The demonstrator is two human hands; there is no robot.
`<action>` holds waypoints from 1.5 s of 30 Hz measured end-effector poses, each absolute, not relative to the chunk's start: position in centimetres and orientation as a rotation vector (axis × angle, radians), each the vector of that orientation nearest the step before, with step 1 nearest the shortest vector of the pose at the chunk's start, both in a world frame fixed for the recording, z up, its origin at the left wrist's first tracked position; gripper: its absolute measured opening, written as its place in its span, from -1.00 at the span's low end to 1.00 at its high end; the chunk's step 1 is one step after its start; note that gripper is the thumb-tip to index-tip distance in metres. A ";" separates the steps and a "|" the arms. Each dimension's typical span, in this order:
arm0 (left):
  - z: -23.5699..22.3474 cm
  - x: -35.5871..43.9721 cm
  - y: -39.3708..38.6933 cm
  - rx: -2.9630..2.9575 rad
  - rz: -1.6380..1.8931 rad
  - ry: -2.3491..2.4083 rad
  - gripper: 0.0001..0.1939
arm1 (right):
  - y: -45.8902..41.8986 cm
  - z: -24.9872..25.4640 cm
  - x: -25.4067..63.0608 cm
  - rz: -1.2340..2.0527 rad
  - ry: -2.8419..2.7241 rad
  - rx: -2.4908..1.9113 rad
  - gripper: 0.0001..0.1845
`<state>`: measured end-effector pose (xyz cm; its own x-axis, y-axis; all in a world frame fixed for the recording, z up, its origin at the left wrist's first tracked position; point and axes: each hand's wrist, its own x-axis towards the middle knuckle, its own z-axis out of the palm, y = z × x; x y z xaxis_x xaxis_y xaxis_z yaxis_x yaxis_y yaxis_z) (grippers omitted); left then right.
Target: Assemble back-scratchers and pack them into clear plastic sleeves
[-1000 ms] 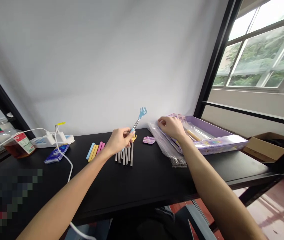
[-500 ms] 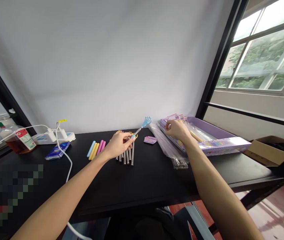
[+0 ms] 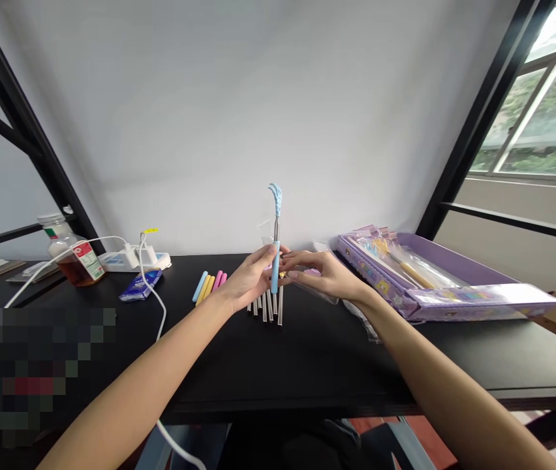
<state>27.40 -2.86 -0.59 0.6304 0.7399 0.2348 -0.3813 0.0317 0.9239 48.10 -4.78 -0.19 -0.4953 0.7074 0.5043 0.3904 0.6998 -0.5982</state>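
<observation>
My left hand (image 3: 253,277) is closed around a light blue back scratcher (image 3: 275,267), held nearly upright with its claw-shaped head up and a metal rod between head and handle. My right hand (image 3: 324,274) reaches in from the right, fingers stretched out and thumb apart, its fingertips beside the blue handle. Whether they touch it I cannot tell. A clear film shows faintly behind my left hand. Beneath my hands lie several metal rods (image 3: 271,310) in a row, their far ends hidden. Left of them are blue, yellow and pink handles (image 3: 204,287).
A purple display box (image 3: 415,310) with bagged back scratchers stands at the right, clear plastic (image 3: 366,320) beside it. At left are a blue packet (image 3: 141,284), a power strip (image 3: 160,260) with white cables, and a jar of dark liquid (image 3: 75,264). A wall rises behind the black table.
My right hand has left the purple box and come over to my left hand. The back scratcher has turned from slanted to nearly upright, showing its handle. The view has shifted left.
</observation>
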 end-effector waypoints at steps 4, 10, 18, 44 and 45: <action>-0.6 27.3 -2.8 1.269 0.905 0.411 -0.64 | -5.0 -0.1 48.0 0.422 -2.180 -0.846 -0.78; -0.5 27.8 -3.7 1.321 0.904 0.464 -0.63 | -5.3 -0.6 46.5 0.300 -2.138 -0.935 -0.65; -0.9 28.2 -3.0 1.199 1.032 0.544 -0.59 | -4.5 -1.6 45.6 0.580 -1.909 -0.922 -0.55; -1.3 26.4 0.1 0.918 1.394 0.744 -0.11 | -4.3 0.9 52.6 0.762 -2.142 -1.234 -0.47; -1.3 26.3 0.2 0.921 1.401 0.739 -0.33 | -4.4 1.0 52.9 0.732 -2.132 -1.273 -0.47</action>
